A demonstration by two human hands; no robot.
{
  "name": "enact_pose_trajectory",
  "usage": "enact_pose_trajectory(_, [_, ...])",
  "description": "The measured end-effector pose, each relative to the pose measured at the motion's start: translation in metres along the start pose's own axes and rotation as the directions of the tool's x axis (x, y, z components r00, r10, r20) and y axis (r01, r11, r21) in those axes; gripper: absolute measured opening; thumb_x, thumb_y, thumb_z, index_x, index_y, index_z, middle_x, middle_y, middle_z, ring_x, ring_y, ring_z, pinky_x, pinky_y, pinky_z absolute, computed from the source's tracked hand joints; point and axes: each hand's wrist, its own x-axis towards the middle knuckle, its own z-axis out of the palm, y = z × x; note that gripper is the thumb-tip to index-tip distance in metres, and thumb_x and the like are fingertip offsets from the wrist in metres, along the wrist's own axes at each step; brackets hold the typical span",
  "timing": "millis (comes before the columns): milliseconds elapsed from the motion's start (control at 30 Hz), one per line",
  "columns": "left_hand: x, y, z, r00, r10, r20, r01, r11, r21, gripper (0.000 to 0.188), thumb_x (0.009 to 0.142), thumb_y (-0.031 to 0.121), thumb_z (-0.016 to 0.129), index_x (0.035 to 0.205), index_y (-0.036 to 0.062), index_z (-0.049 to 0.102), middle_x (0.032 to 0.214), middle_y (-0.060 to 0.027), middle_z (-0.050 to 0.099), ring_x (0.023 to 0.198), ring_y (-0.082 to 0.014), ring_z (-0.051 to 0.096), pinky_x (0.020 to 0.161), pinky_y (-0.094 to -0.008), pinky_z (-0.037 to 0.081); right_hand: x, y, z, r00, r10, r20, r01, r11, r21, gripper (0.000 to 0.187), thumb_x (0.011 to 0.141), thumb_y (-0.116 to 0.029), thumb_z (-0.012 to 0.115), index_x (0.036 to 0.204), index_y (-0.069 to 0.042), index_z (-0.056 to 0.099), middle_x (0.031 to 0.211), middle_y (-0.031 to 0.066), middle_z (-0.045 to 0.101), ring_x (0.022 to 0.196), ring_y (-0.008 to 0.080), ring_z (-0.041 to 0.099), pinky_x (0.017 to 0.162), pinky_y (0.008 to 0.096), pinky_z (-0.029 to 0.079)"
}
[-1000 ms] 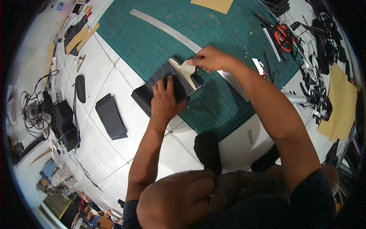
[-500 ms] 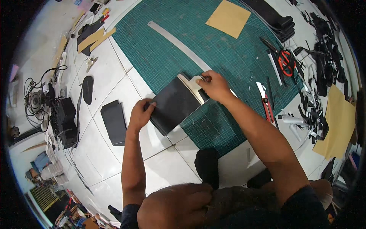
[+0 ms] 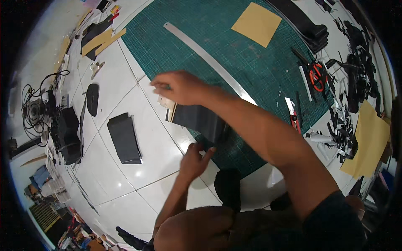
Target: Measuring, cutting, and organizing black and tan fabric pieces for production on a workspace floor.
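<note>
At left on the white floor, a coil of cable [image 3: 33, 111] sits beyond a black oval [image 3: 93, 100] and a metal clip [image 3: 96, 70]. Nearer is a black panel [image 3: 124, 139]. Next comes the right hand [image 3: 178, 87], reached across to the left, fingers bent just over a pale clip [image 3: 166, 103]; I cannot tell whether it grips. That clip sits on the left end of a black piece [image 3: 194, 118], which spans the left edge of the green mat [image 3: 268, 75]. The left hand [image 3: 194, 162] is near it, apart from the right, thumb spread from the fingers; contact is unclear. Rightward: ruler [image 3: 205, 57], yellow square [image 3: 256, 24], red cutter [image 3: 294, 121], scissors [image 3: 317, 78].
</note>
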Motion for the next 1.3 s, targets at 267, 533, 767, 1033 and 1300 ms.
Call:
enact_pose_trajectory(267, [0.09,-0.044,-0.096,0.71,0.312,-0.631,-0.293,0.946,0.139,0.058,0.085,0.025,0.07,0.133,0.0005,0.048,0.108,-0.0193,0.053,0.092,-0.0273,0.056,0.074,-0.0354,0.049,-0.184,0.032,-0.078,0.484,0.663,-0.572,-0.61,0.724,0.322,0.03,0.094,-0.029,0.062,0.108,-0.002,0.061,0.082,0.0037,0.061,0.071,0.0094,0.056,0.064,0.028,0.049])
enact_pose_trajectory(533, [0.121,-0.051,-0.079,0.795,0.314,-0.518,-0.286,0.949,0.136,0.055,0.09,0.023,0.068,0.137,0.0065,0.045,0.114,-0.0184,0.048,0.083,-0.0233,0.06,0.073,-0.0326,0.053,-0.212,0.019,-0.015,0.625,0.61,-0.487,-0.523,0.791,0.318,0.048,0.092,-0.038,0.061,0.117,0.002,0.059,0.099,0.0164,0.067,0.086,0.024,0.065,0.077,0.0354,0.051])
enact_pose_trajectory(767, [0.075,-0.086,-0.045,0.78,-0.134,-0.612,-0.076,0.949,-0.305,0.055,0.086,0.026,0.071,0.123,-0.0007,0.042,0.094,-0.017,0.06,0.079,-0.0216,0.058,0.071,-0.033,0.048,-0.263,0.048,-0.166,0.494,0.461,-0.737,-0.646,0.762,0.043,0.033,0.089,-0.026,0.064,0.11,-0.001,0.062,0.098,0.0167,0.068,0.09,0.0255,0.066,0.082,0.0361,0.051])
enact_pose_trajectory(1033, [0.059,-0.062,-0.028,0.761,-0.206,-0.616,-0.055,0.925,-0.377,0.056,0.086,0.03,0.073,0.122,0.0004,0.042,0.083,-0.0102,0.056,0.07,-0.018,0.054,0.063,-0.0305,0.045,-0.347,0.092,-0.274,0.627,0.176,-0.759,-0.745,0.42,-0.518,0.036,0.087,-0.017,0.062,0.119,-0.002,0.057,0.116,0.0243,0.058,0.106,0.0393,0.057,0.088,0.0452,0.047])
enact_pose_trajectory(1300, [0.045,-0.043,-0.038,0.602,0.107,-0.792,-0.078,0.994,0.074,0.064,0.083,0.028,0.072,0.129,-0.0057,0.044,0.12,-0.0275,0.045,0.107,-0.035,0.048,0.088,-0.0433,0.041,-0.313,0.104,-0.301,0.67,0.233,-0.704,-0.728,0.388,-0.565,0.04,0.085,-0.029,0.069,0.119,-0.01,0.063,0.122,0.0241,0.055,0.108,0.0391,0.057,0.09,0.044,0.047])
